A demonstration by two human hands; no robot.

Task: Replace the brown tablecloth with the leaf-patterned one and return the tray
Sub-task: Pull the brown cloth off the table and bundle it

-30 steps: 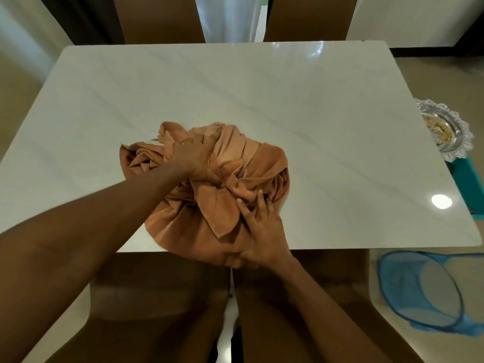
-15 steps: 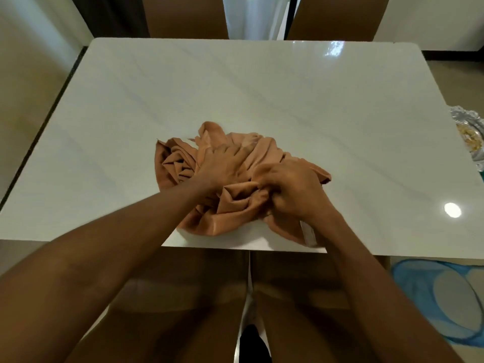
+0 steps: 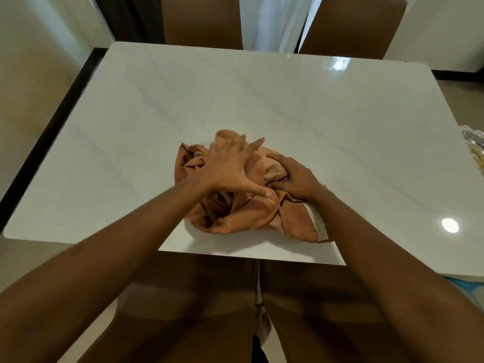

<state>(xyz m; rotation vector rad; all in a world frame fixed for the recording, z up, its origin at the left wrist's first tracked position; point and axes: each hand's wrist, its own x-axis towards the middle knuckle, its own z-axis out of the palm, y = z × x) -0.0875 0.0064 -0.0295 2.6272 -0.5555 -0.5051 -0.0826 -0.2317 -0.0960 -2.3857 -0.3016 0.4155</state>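
The brown tablecloth (image 3: 246, 216), a soft plain fabric, lies crumpled into a loose mound on the white marble-patterned rectangular table (image 3: 262, 100), close to the middle of its near edge. One lower fold reaches that edge. A pale hem strip (image 3: 318, 226) shows along the right side of the mound; deep creases and dark hollows mark the front.

The left hand (image 3: 230, 169) rests flat on top of the mound, fingers straight and spread wide, thumb stretched toward the right. The right hand (image 3: 296, 179) lies just beside it on the right side of the mound, fingers curled into the folds and gripping the cloth; the fingertips are hidden in the fabric.

A silver tray (image 3: 475, 142) with a scalloped rim sits beyond the right edge of the table and is cut off by the frame. It holds something yellowish that cannot be made out.

Two brown upholstered chairs (image 3: 201, 19) stand at the far edge, their tops cut off. Two more brown chair seats (image 3: 183, 310) sit below the near edge. A blue object (image 3: 468, 286) shows partly under the near right corner.
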